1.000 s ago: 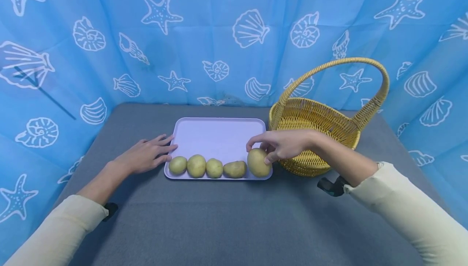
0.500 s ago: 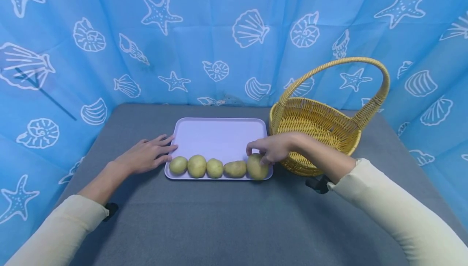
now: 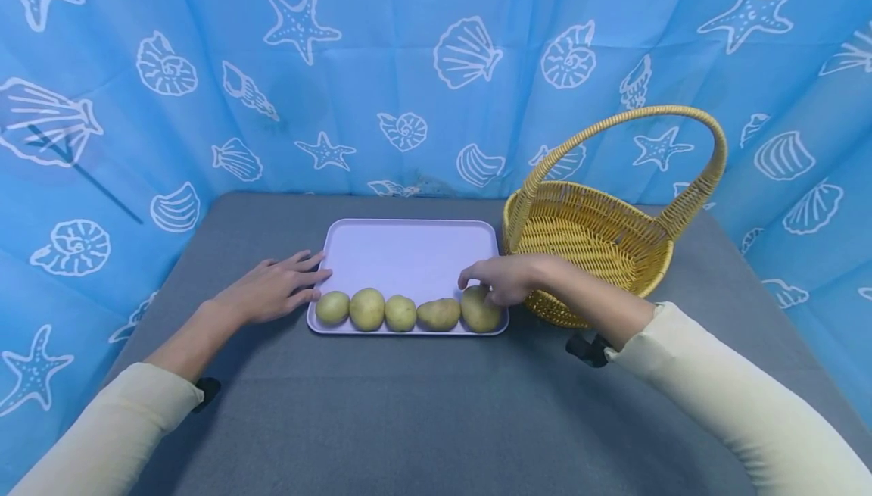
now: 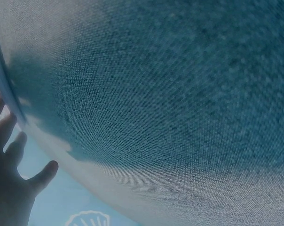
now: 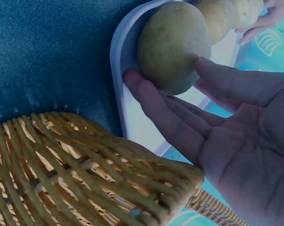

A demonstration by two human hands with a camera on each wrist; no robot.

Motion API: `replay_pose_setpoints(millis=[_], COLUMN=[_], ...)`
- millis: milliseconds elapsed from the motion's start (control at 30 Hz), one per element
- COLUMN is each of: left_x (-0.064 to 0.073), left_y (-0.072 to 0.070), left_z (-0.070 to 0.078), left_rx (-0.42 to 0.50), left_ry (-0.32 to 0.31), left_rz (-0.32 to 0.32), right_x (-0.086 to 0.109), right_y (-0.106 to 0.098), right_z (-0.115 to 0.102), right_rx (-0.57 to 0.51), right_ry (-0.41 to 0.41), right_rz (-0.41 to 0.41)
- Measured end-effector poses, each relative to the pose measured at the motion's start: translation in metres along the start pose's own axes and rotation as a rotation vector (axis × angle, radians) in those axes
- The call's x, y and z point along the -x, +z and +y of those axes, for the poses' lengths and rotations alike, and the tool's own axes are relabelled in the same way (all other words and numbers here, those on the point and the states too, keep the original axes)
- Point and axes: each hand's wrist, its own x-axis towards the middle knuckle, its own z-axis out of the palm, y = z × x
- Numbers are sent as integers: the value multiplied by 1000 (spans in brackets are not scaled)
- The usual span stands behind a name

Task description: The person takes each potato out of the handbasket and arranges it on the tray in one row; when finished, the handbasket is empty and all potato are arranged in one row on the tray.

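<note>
Along the near edge of a pale lilac tray (image 3: 409, 254) lies a row of several potatoes, from a small one (image 3: 332, 308) at the left to a large potato (image 3: 481, 311) at the right end. My right hand (image 3: 509, 279) holds that large potato from above; in the right wrist view the thumb touches one side and the fingers (image 5: 153, 99) lie against the other. The potato sits in the tray's near right corner. My left hand (image 3: 266, 290) has its fingers spread, with the fingertips at the tray's left rim.
A yellow wicker basket (image 3: 579, 246) with a tall arched handle stands right of the tray, partly behind my right forearm. Its wall (image 5: 85, 169) is close to my right hand. A blue seashell curtain (image 3: 381, 64) hangs behind the grey table (image 3: 381, 420).
The right hand has lowered the large potato slightly into the tray's near right corner, and its forearm has swung left. The left hand stays where it was.
</note>
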Motion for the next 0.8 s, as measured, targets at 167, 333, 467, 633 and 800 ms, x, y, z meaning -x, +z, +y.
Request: replay_pose_setpoints(millis=[167,333,467,633,800], left_x=[0,0,2,4,10], left_y=[1,2,2,-1,-4], left_z=[1,0,-3,-4,-5], left_rx=[9,18,21,27,60], left_ry=[5,2,-2,0,-9], left_rz=[1,10,18,18,33], right_x=[14,42,70,106,141], right_y=[-2,-5,-7,-7,-4], right_z=[-2,-3,3,16,38], right_rx=[-37,-119,-223,-385,-512], right_ry=[16,-15,-66,-71,-87], right_rz=[0,65,121,160,217])
